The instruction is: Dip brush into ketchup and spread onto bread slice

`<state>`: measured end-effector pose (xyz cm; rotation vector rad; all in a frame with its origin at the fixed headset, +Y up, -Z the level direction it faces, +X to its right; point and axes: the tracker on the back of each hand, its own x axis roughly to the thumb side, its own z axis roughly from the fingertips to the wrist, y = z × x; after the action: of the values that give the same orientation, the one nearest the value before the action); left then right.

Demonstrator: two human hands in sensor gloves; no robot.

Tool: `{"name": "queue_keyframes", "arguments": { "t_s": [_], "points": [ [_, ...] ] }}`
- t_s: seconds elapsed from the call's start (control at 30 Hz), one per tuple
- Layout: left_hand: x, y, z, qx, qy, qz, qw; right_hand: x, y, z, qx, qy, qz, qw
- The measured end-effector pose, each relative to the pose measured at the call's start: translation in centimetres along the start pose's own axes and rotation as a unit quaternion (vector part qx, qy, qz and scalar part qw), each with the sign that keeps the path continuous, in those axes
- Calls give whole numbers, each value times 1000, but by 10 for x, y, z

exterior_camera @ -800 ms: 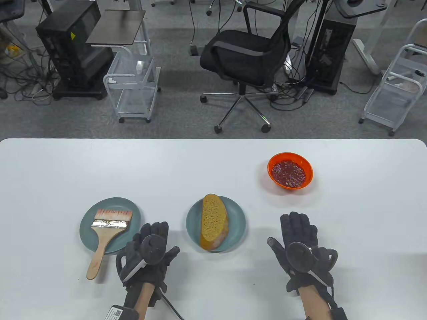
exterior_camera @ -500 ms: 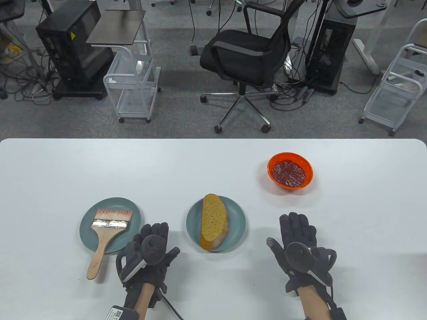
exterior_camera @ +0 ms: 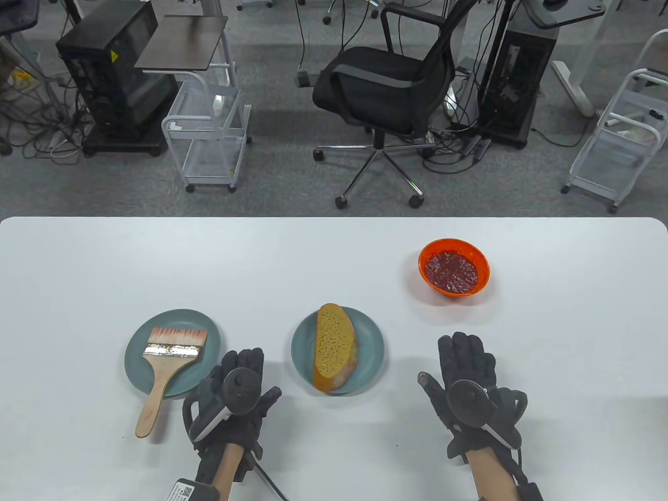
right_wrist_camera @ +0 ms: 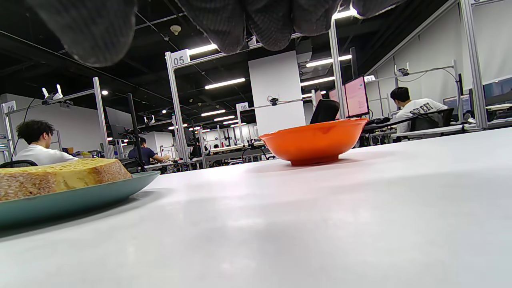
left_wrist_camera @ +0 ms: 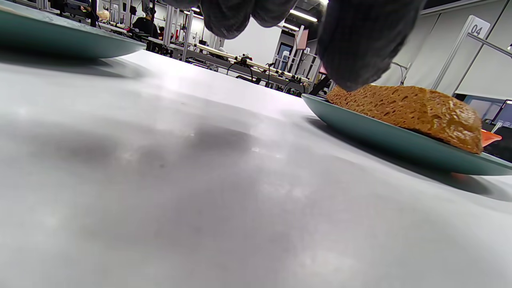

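In the table view, the white table (exterior_camera: 334, 261) filled the lower half of the frame. At lower left a teal plate (exterior_camera: 136, 371) carried the brush (exterior_camera: 166, 365), its reddish bristles pointing toward the top of the frame and its wooden handle running past the plate's rim onto the table. Just right of that plate the left hand (exterior_camera: 229, 404) lay palm down on the table, fingers loosely extended and grasping nothing, near the brush handle but apart from it. At lower centre a second teal plate (exterior_camera: 373, 347) held the bread slice (exterior_camera: 335, 347), lying lengthwise. Right of centre and higher up sat the orange bowl (exterior_camera: 482, 269) of ketchup (exterior_camera: 451, 271). At lower right the right hand (exterior_camera: 472, 396) rested flat with fingers spread forward, released and empty, below the bowl and well apart from it.

In the left wrist view, dark gloved fingers (left_wrist_camera: 360, 44) hung from the top edge above the tabletop. The bread slice (left_wrist_camera: 412, 112) lay on its plate (left_wrist_camera: 384, 136) at the right of the frame, and the rim of the other plate (left_wrist_camera: 68, 42) showed at upper left.

In the right wrist view, gloved fingers (right_wrist_camera: 248, 24) hung along the top edge, gripping nothing. The orange bowl (right_wrist_camera: 316, 140) stood at mid-frame; the bread slice (right_wrist_camera: 56, 176) and its plate (right_wrist_camera: 80, 198) sat at the left edge.
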<state>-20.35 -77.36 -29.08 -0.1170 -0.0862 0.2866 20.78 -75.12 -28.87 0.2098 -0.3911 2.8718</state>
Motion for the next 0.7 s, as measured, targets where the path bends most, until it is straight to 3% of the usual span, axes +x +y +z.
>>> {"name": "queue_keyframes", "arguments": {
  "t_s": [0.3,0.47,0.63,0.7],
  "points": [
    [-13,23,2,41,42,-26,998,2,-6,0,-13,1,-20,1000],
    [-35,46,13,111,73,26,991,2,-6,-1,-8,-2,-17,1000],
    [-77,62,26,130,153,71,977,1,-6,-1,-6,-2,-24,1000],
    [-98,64,33,123,234,77,961,1,-7,-1,-3,-2,-22,1000]
  ]
}}
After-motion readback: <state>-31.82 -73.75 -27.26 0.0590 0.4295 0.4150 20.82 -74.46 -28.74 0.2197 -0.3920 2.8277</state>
